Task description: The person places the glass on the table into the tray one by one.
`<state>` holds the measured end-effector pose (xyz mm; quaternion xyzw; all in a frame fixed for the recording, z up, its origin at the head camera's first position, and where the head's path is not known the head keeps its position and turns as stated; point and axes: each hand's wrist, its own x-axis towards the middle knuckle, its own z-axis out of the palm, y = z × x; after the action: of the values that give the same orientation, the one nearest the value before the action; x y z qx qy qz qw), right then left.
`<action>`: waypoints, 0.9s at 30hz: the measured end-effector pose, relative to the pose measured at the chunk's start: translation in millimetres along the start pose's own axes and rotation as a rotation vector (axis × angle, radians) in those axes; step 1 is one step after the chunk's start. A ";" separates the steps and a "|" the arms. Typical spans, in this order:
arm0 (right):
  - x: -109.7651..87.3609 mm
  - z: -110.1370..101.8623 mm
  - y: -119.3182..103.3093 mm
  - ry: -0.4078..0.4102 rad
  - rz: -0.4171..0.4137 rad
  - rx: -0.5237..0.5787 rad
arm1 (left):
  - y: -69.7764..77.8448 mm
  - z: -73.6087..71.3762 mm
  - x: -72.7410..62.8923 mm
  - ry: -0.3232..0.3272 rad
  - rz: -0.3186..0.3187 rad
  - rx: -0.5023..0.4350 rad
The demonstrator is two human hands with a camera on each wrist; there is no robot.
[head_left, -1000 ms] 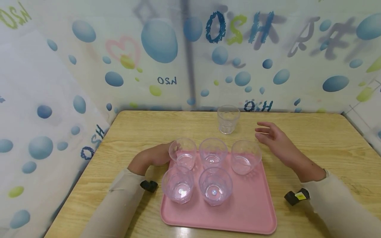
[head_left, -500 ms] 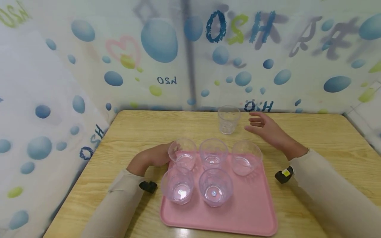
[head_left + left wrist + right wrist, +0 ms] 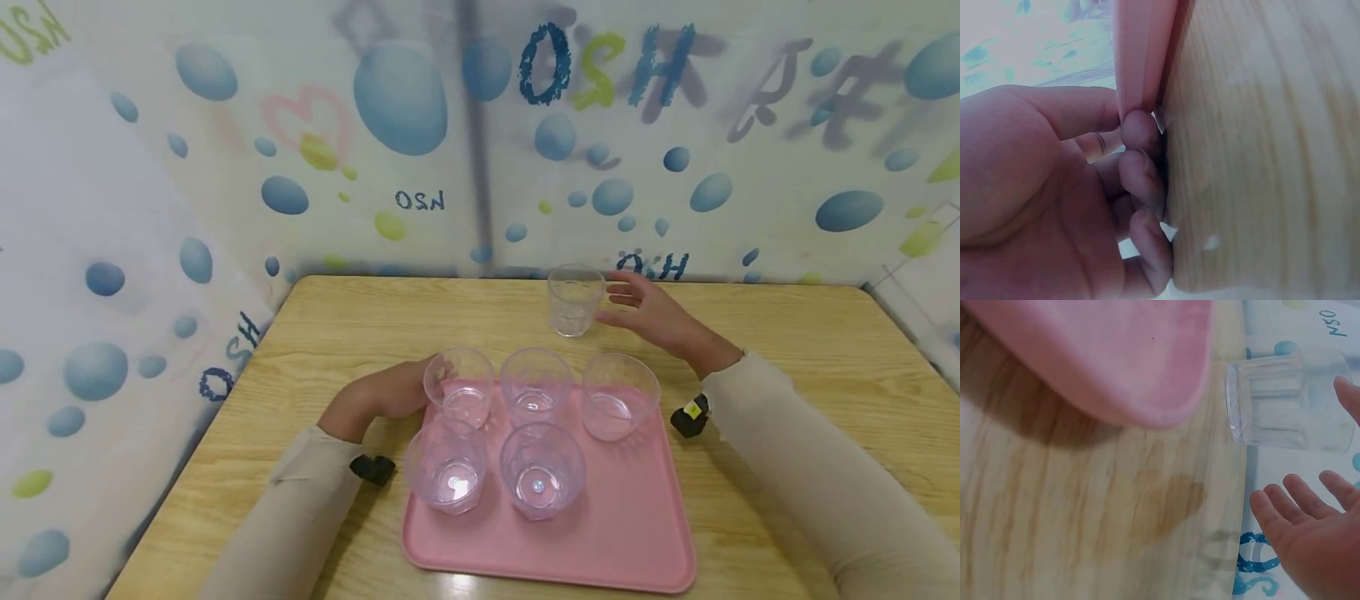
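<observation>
My left hand grips the left rim of a pink tray. In the left wrist view, its thumb and curled index finger pinch the tray's edge just above the wood. Several clear tumblers stand upright on the tray, among them a back-left tumbler and a front-middle tumbler. Behind the tray, a separate clear tumbler stands on the table. Close to its right side is my right hand, fingers extended and thumb apart. The right wrist view shows a gap between its fingers and that tumbler.
The light wooden table ends at a patterned backdrop just behind the lone tumbler. A back-right tumbler stands near the tray's far corner. The tray's front-right part shows bare pink surface.
My right hand has moved forward and left, from beside the tray's far-right corner to beside the lone tumbler. The left hand and the tray have stayed in place.
</observation>
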<state>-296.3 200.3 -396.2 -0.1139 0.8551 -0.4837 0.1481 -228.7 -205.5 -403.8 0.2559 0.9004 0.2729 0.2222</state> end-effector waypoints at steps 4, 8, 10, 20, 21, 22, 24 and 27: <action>3.7 2.0 -2.2 -0.008 0.019 -0.030 | 0.5 -0.5 0.5 0.001 0.001 0.003; 6.4 3.3 -5.4 -0.017 0.023 -0.073 | 0.8 -0.4 1.1 0.001 0.003 0.011; 8.2 4.3 -6.8 -0.021 0.018 -0.090 | 1.5 -0.6 0.4 0.002 0.002 0.016; 11.1 8.7 -10.7 -0.014 0.011 -0.075 | 1.5 -0.1 0.2 0.006 0.015 0.042; 11.0 9.2 -10.9 -0.016 0.011 -0.071 | 0.9 0.1 0.8 0.005 0.016 0.041; 11.2 9.8 -11.0 -0.017 0.010 -0.064 | 0.6 0.3 1.0 0.006 0.014 0.040; 11.4 11.0 -11.1 -0.018 0.009 -0.052 | 0.2 0.5 1.3 0.005 0.011 0.038; 12.6 13.0 -10.7 -0.021 0.009 -0.039 | 0.2 0.4 1.2 0.004 0.012 0.037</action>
<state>-302.7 180.4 -395.1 -0.1180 0.8632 -0.4651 0.1569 -229.3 -204.5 -404.3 0.2646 0.9043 0.2578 0.2138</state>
